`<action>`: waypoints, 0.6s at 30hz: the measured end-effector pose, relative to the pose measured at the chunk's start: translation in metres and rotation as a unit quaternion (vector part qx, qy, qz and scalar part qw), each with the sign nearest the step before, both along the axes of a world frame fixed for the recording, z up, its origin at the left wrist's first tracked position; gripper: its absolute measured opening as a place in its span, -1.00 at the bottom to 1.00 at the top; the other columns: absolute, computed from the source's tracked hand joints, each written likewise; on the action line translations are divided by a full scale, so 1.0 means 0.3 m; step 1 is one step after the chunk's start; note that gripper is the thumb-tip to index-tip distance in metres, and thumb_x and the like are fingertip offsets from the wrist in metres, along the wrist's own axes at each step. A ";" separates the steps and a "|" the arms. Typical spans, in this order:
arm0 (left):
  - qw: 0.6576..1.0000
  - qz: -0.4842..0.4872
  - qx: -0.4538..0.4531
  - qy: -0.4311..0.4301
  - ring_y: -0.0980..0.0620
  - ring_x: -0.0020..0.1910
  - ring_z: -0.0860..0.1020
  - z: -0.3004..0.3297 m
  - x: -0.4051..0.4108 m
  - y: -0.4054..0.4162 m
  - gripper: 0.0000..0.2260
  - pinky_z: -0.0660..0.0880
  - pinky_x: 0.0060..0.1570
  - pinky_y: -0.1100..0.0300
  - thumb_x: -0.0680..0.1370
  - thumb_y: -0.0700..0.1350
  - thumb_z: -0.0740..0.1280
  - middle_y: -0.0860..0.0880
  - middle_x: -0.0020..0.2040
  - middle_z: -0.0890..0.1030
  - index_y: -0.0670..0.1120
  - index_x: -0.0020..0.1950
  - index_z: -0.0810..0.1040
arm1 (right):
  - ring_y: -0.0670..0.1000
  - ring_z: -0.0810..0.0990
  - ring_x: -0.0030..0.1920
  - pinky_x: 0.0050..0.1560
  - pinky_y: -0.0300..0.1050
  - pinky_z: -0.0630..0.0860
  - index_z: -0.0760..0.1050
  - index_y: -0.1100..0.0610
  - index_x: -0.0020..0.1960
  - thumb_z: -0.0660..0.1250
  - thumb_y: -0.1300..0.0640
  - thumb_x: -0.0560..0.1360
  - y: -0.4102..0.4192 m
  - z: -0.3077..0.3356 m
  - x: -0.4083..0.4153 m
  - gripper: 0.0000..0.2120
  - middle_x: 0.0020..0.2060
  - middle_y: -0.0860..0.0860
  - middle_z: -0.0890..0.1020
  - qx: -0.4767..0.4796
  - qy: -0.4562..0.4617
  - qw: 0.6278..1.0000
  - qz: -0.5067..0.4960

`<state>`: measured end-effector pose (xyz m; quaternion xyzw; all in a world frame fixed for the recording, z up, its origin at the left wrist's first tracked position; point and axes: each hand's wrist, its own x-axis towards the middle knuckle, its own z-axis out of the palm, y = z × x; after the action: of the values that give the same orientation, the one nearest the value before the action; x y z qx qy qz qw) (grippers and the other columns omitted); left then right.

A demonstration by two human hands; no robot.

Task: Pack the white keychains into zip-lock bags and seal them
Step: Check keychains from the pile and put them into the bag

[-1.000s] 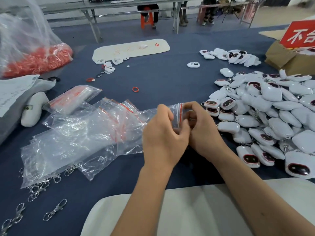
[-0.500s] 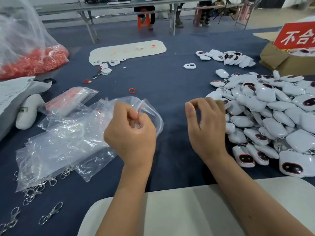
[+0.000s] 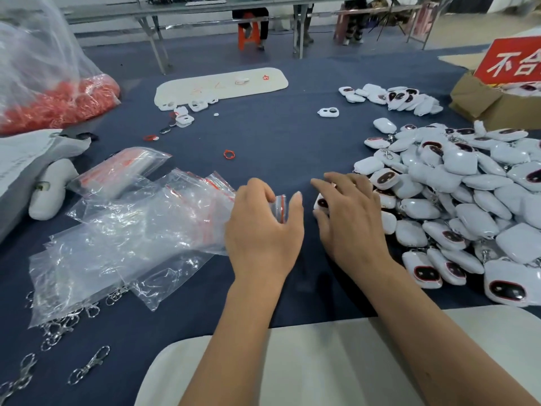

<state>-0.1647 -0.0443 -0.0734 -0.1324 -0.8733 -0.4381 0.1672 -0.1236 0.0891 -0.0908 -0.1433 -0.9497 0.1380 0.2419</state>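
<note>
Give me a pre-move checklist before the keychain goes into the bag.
1. Left hand holds a zip-lock bag by its red-striped mouth: ok.
2. Bag mouth open: cannot tell.
3. Right hand on a keychain at the edge of the pile: ok.
4. Keychain gripped and lifted: not ok, it lies on the table under the fingers.
5. Bare cloth between the hands: ok.

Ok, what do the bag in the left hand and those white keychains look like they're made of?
Zip-lock bag: thin clear plastic film, glossy and creased, with a red seal strip at the mouth. White keychains: probably smooth soft plastic or silicone, judging by rounded pillowy shells with soft highlights; dark glossy insets on some. Clips look like shiny metal.
</note>
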 end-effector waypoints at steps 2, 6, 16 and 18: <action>0.999 -0.048 -0.003 0.000 0.05 -0.22 0.46 -0.011 -0.015 -0.004 -0.79 0.37 -0.22 0.10 0.57 0.04 0.39 0.07 -0.22 0.49 -0.01 -0.13 0.43 | 0.13 0.42 0.44 0.42 0.13 0.25 0.51 0.02 0.47 0.33 0.17 0.63 0.001 -0.006 -0.003 -0.59 0.39 -0.02 0.57 0.019 -0.046 0.999 0.008; 0.992 -0.042 -0.083 -0.080 -0.01 -0.10 0.56 -0.041 -0.033 -0.018 -0.85 0.43 -0.10 0.09 0.61 0.02 0.35 0.02 -0.12 0.61 0.02 -0.11 0.63 | 0.20 0.46 0.17 0.23 0.12 0.36 0.58 0.02 0.38 0.47 0.07 0.56 0.001 -0.011 0.002 -0.61 0.10 0.06 0.57 0.010 -0.002 1.000 0.012; 0.970 -0.148 0.179 -0.063 0.07 -0.25 0.59 0.012 -0.004 0.009 -0.86 0.54 -0.22 0.26 0.56 -0.04 0.37 0.07 -0.24 0.65 -0.02 -0.16 0.66 | -0.10 0.51 -0.24 -0.16 -0.16 0.50 0.53 0.08 -0.01 0.13 0.01 0.75 -0.035 0.006 -0.002 -0.72 -0.25 -0.15 0.56 -0.436 0.170 0.875 0.125; 0.972 -0.157 0.154 -0.085 0.12 -0.26 0.61 0.001 -0.009 0.011 -0.90 0.48 -0.26 0.39 0.55 -0.15 0.42 0.10 -0.25 0.67 -0.02 -0.14 0.68 | 0.05 0.66 0.00 0.11 0.06 0.60 0.59 0.07 0.17 0.17 0.04 0.68 -0.030 -0.005 -0.007 -0.75 -0.02 0.01 0.69 -0.554 0.130 0.808 0.155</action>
<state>-0.1673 -0.0410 -0.0730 -0.2031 -0.7742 -0.5981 0.0400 -0.1257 0.0802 -0.0922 -0.0842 -0.6814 0.6936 0.2181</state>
